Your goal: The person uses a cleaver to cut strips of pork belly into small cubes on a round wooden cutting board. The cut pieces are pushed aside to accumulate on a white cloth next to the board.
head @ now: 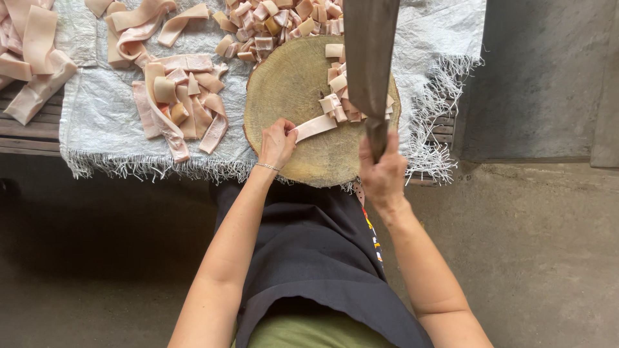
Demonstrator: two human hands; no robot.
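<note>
- Pale pink and cream, the strip of pork skin (pixel 314 127) lies flat on the round wooden chopping block (pixel 290 84), its far end meeting the little heap of cut pieces (pixel 338 96) near the block's right side.
- The left hand (pixel 277 143) pins the near end of that strip, fingers curled down on it; a thin bracelet (pixel 267 167) sits on the wrist.
- The right hand (pixel 383 173) has its grip wrapped tight around the handle of a heavy cleaver (pixel 369 55), whose broad dark blade is raised and points away from the person, above the cut pieces.
- The block stands on a white woven sack cloth (pixel 97 109) with frayed edges, spread over a slatted wooden table (pixel 26 129).
- More long strips (pixel 180 103) lie in a loose pile on the cloth to the left of the block, others at the far left edge, and a mound of small diced pieces (pixel 277 22) sits just behind the block.
- The person wears a dark apron (pixel 309 251) over green clothing; the floor (pixel 548 258) below is bare concrete.
</note>
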